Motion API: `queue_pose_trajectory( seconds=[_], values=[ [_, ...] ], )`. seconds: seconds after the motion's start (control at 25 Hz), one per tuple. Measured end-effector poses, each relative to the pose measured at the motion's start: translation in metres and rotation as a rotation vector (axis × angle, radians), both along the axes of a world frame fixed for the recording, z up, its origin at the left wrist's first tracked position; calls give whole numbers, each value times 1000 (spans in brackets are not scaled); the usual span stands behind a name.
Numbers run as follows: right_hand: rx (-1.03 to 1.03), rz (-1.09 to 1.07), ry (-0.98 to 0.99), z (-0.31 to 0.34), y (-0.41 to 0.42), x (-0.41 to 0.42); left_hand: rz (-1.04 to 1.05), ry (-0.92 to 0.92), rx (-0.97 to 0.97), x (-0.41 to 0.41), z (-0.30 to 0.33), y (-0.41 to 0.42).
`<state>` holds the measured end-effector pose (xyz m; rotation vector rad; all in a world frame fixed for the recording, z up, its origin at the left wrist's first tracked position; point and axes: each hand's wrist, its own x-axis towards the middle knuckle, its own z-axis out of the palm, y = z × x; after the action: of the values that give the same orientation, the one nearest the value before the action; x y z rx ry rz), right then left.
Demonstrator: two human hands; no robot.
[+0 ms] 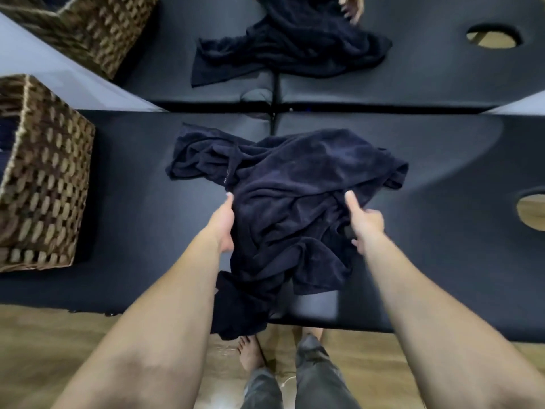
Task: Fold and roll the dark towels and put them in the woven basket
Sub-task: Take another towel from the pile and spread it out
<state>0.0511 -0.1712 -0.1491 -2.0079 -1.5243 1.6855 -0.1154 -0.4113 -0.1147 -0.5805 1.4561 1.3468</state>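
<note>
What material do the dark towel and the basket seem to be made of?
Dark towel: soft terry-like cloth, matte, going by its fuzzy nap and limp creases. Woven basket: brown plant fibre, perhaps seagrass or wicker, judging by its thick interlaced strands.

A dark navy towel (289,202) lies crumpled and unfolded in front of me, its near corner hanging over the edge. The woven basket (41,178) sits far left, upright, well apart.

Woven basket (41,178) left of bare tabletop (442,261)
</note>
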Motion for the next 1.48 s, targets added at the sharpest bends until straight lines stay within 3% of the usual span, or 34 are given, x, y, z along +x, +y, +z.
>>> queue_pose_trajectory(
  seconds=[0.12, 0.2, 0.24, 0.32, 0.4, 0.48, 0.6, 0.72, 0.8, 0.88, 0.96, 1.0, 1.12, 1.2, 1.28, 1.36, 1.48],
  values=[
    [47, 340, -133, -28, -37, -9, -205, -70, -39, 9, 4, -10],
    [5, 367, -115, -33, -46, -17, -270, -55, -56, 16, 10, -11],
    [-5, 328, -63, -31, -49, -17, -250, -6, -76, 18, 12, -11],
    [19, 209, 96, -16, -48, -12, -9, 129, -50, 15, 13, -15],
    [0, -68, 288, 10, -32, -8, 274, 188, 37, 6, 21, -19],
    [-92, -379, 506, 46, -6, -8, 428, 185, 132, -4, 38, -24],
    [-74, -531, 756, 118, 28, -13, 411, 258, 206, -18, 80, -29],
    [120, -619, 974, 187, 62, -10, 416, 406, 344, -52, 143, -20],
    [222, -654, 1032, 212, 78, -1, 530, 499, 413, -75, 172, -13],
    [273, -627, 881, 205, 82, 9, 488, 660, 155, -80, 164, -14],
    [276, -496, 551, 164, 69, 22, 180, 845, -263, -54, 116, -28],
    [254, -447, 407, 138, 58, 32, 6, 812, -423, -35, 84, -41],
    [90, -340, 80, 63, 27, 76, -312, 357, -647, 17, -1, -89],
    [-53, -147, -119, 34, 12, 102, -355, 289, -703, 29, -21, -109],
    [-83, 89, -170, 28, 9, 104, -278, 359, -651, 22, -16, -101],
    [33, 165, -19, 44, 13, 86, -161, 494, -515, 1, 14, -76],
    [272, -128, 324, 116, 44, 43, 195, 679, -200, -57, 97, -41]
  ],
)
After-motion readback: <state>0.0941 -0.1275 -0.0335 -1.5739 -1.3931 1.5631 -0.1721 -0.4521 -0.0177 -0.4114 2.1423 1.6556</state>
